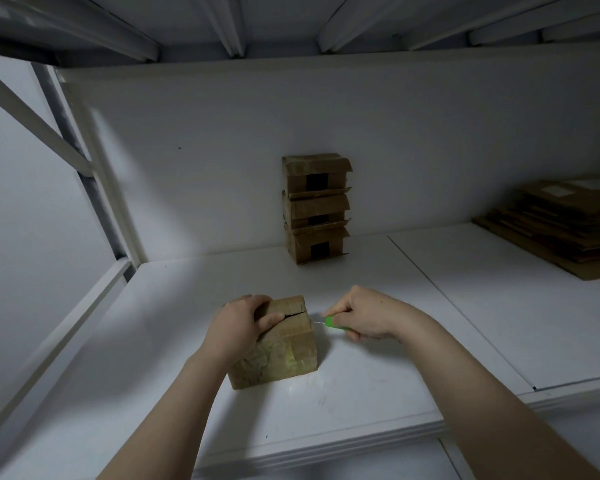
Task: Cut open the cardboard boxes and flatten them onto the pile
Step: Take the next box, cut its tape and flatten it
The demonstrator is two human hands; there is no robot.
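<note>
Two grips work one box. The right grip (364, 315) is curled tight round a green-handled cutter (335, 323), whose thin blade points at the right end of the top seam of a small taped cardboard box (284, 355). The left grip (238, 327) clamps the left side of that box from above, with its thumb (272, 320) lying on the dark seam line. The box stands on a white shelf (361, 393), directly in front of the person.

The main hazard, as I judge it, is that thumb: it sits in the line the blade would follow, so a hard push or a sudden give in the tape could run the edge into it. The tape on the near face looks glossy and wrinkled, so the blade might skid rather than bite. The shelf looks smooth, so a sideways shove could slide the box out from under the left grip.

Counted: two grips, one cutter and one box being cut. Beyond that box, against the back wall, stands a stack of three more boxes (316, 207), making four boxes in all. Far right of the box and further back lies one pile of flattened cardboard (561, 223); its sheets are too many and too dim to count.
</note>
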